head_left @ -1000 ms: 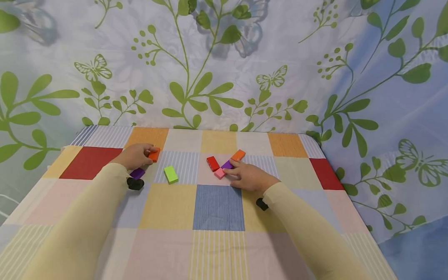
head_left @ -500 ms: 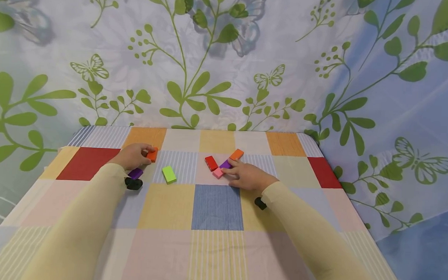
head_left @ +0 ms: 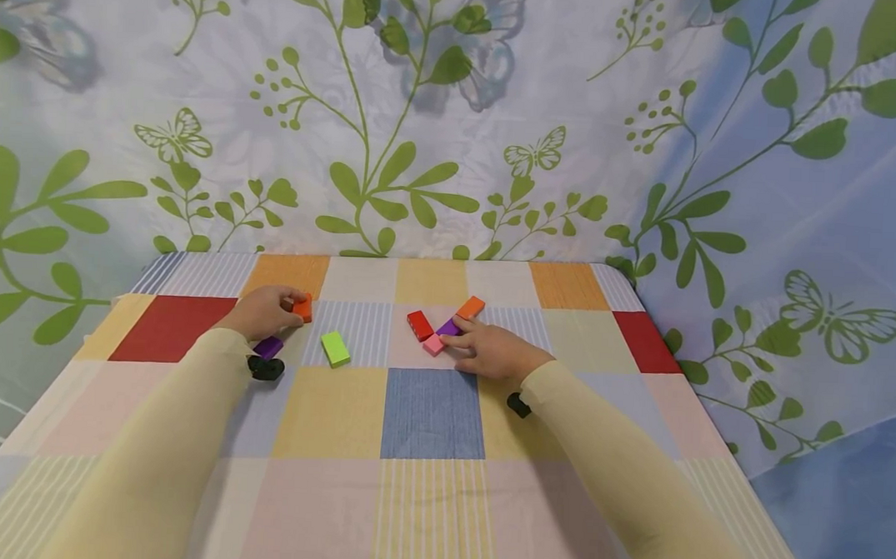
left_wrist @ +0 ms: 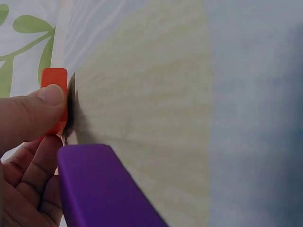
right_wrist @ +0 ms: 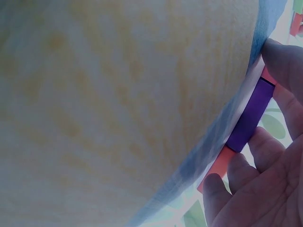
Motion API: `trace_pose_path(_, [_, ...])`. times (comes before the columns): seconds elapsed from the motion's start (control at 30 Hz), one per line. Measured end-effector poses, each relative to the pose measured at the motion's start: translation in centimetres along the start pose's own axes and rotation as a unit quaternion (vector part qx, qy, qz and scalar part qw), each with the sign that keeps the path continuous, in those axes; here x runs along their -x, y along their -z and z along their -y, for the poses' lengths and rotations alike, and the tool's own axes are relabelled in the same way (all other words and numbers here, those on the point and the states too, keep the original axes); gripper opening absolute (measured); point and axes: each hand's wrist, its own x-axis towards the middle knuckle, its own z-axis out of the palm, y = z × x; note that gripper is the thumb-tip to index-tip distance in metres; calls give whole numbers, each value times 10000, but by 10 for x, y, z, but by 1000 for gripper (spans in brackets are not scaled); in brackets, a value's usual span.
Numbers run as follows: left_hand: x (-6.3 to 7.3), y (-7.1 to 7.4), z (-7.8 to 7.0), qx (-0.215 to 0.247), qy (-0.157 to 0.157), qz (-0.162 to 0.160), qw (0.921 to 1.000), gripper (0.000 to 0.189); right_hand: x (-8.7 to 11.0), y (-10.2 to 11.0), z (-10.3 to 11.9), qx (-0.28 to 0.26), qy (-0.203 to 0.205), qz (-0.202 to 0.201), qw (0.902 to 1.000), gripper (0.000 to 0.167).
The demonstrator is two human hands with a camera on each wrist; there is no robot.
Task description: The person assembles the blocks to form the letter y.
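Observation:
My left hand (head_left: 262,311) pinches an orange-red block (left_wrist: 54,78) between thumb and fingers, at the table's far left. Close by its wrist lies a purple block (head_left: 268,347), large in the left wrist view. Near the middle, a pink block (head_left: 433,344), another purple block (right_wrist: 251,113) and an orange block (head_left: 471,307) form a slanting row, end to end. My right hand (head_left: 497,352) rests along this row, its fingertips touching the blocks' side and the thumb by the pink end. A red block (head_left: 419,326) angles off beside the pink one.
A lime-green block (head_left: 336,350) lies between the hands, nearer the left. All blocks are on a patchwork tablecloth (head_left: 435,412). A leaf-printed curtain (head_left: 424,145) hangs behind the table's far edge, and another bluish one (head_left: 817,246) is at the right.
The orange-red block in my left hand has tilted a little more upright. My right hand stays on the row of blocks. The head view has shifted slightly.

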Motion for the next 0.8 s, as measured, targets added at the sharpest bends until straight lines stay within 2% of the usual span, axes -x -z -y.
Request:
trace_pose_path(0.4, [-4, -3, 1, 255, -31, -27, 9997, 56, -1, -1, -1, 8, -31, 28, 10000, 62])
trace_pose_path(0.8, [-3, -4, -7, 102, -139, -162, 9997, 58, 0, 0, 0, -38, -62, 20, 10000, 62])
